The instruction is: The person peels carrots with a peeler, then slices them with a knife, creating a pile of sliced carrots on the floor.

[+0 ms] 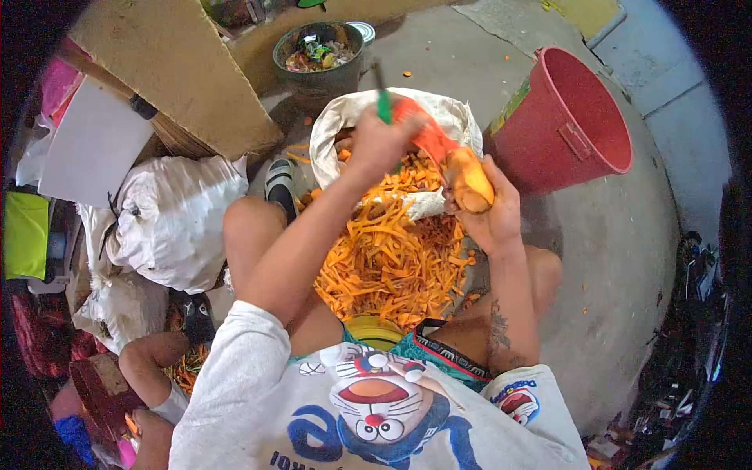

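My right hand [497, 211] holds up a thick carrot [472, 182], its bare orange flesh showing and a brownish cut end towards me. My left hand [384, 141] is closed around a peeler [427, 129], blurred by motion, with red-orange and green parts and a dark tip pointing away. The red-orange part reaches the far end of the carrot; its blade cannot be made out. Below both hands, a heap of orange peelings [384, 266] lies between my legs. Just beyond it stands an open white sack [329, 145] with carrots inside, partly hidden by my left arm.
A red bucket [564, 133] leans at the right. A dark bin [325, 78] of rubbish stands at the back. Stuffed white sacks [176, 223] and a cardboard sheet [172, 63] are on the left. Another person's hand [149, 439] holds something orange at lower left.
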A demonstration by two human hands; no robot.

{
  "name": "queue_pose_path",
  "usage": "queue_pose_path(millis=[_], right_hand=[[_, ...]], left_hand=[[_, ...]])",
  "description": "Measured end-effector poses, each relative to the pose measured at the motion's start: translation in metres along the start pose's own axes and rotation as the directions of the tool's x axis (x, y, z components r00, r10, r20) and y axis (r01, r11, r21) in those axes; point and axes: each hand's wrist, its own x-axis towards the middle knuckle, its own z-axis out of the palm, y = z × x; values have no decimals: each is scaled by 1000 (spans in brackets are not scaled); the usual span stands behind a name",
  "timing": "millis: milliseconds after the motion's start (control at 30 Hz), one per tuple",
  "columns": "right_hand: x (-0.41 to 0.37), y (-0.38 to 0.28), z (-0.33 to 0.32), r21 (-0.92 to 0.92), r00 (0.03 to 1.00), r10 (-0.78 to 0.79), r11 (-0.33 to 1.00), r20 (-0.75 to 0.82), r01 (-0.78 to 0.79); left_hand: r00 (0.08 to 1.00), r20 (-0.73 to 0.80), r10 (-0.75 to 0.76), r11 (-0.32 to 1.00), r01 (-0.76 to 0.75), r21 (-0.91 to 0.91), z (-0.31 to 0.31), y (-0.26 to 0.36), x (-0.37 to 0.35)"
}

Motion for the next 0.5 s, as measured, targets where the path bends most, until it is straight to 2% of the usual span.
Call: queue_pose_path(millis=[33, 67, 100, 133, 167, 200, 267, 333, 367, 400, 433, 467, 500], right_hand=[[0, 1, 2, 1, 1000, 0, 1000, -1, 0], [-1, 2, 6, -9, 996, -39, 999, -79, 39], [-3, 4, 9, -21, 984, -77, 997, -159, 75], [-5, 6, 5, -17, 984, -70, 997, -165, 69], [-5, 6, -1, 16, 999, -35, 999, -34, 35], [-4, 4, -5, 43, 995, -9, 999, 104, 5], [-1, 3, -15, 56, 990, 15, 998, 141, -23], [-2, 1, -9, 70, 984, 42, 996, 171, -54], [-6, 0, 0, 70, 1000, 8, 997, 30, -10], [-8, -1, 6, 63, 993, -26, 997, -111, 33], [-9, -1, 5, 64, 993, -22, 997, -116, 30], [-10, 0, 4, 65, 998, -36, 997, -45, 38], [-9, 0, 4, 64, 998, -53, 997, 32, 51]], left_hand=[[985, 104, 140, 969, -158, 192, 5, -3, -7], [985, 102, 140, 969, -157, 192, 5, -3, -5], [985, 81, 154, 981, -162, 108, 5, 12, -4], [985, 59, 162, 986, -164, 26, 3, 18, -7], [992, 126, 16, 998, -7, -68, -10, 13, 9], [998, 61, 14, 990, -5, -144, -16, 10, 19], [996, 5, -91, 945, 88, -316, -16, -2, 20], [999, 13, -29, 998, 30, -50, 0, 11, -3], [976, 175, 128, 988, -111, -108, 6, 19, -15], [976, 176, 127, 988, -108, -109, 6, 16, -11], [987, 126, 96, 994, -89, -62, 4, 10, -3], [995, 73, 65, 998, -65, -14, 0, 3, 1], [995, 78, -54, 996, 59, -63, -11, 16, 7]])
